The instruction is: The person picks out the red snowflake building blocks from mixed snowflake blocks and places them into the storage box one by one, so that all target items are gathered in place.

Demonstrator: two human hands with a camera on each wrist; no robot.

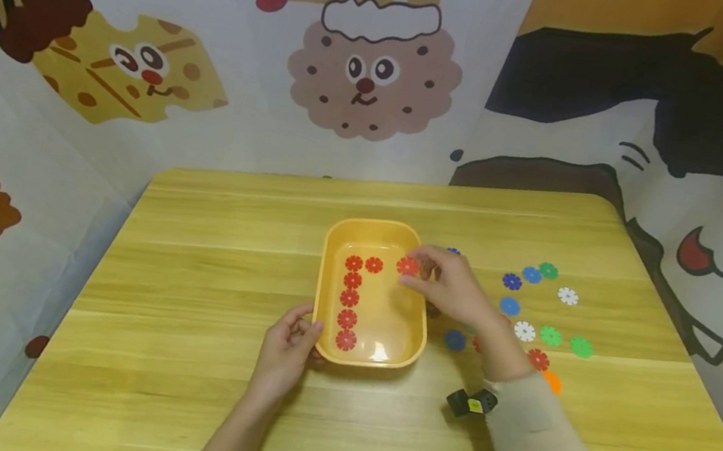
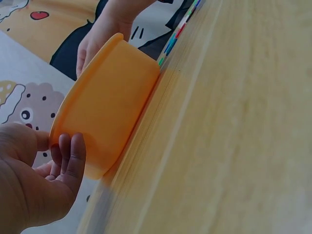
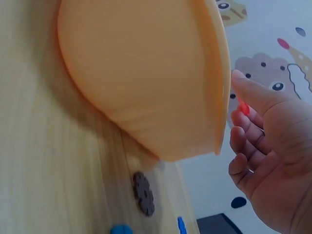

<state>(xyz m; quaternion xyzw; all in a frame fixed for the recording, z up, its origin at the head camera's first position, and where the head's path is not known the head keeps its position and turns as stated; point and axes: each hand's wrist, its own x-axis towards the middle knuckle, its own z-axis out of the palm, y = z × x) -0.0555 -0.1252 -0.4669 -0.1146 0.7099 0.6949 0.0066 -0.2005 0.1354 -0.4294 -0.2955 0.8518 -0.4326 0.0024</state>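
A yellow-orange plastic tray (image 1: 366,359) sits on the table, its near-left rim pinched between the thumb and fingers of my left hand (image 1: 285,349). Inside it, several red notched snowflake discs (image 1: 350,298) form a column along the left, and one more red disc (image 1: 374,264) lies beside the top of the column. My right hand (image 1: 453,283) is over the tray's right rim and pinches another red snowflake disc (image 1: 407,266). Only a sliver of that held disc (image 3: 244,107) shows in the right wrist view. In the left wrist view, my fingers (image 2: 73,163) lie against the tray's outer wall.
Loose discs lie right of the tray: blue (image 1: 510,306), green (image 1: 550,336), white (image 1: 568,296) and red (image 1: 538,359). An orange round piece (image 1: 552,382) is partly hidden by my right sleeve. A black wrist device (image 1: 471,403) shows beside that sleeve. A cartoon-printed cloth (image 1: 222,138) hangs behind the table.
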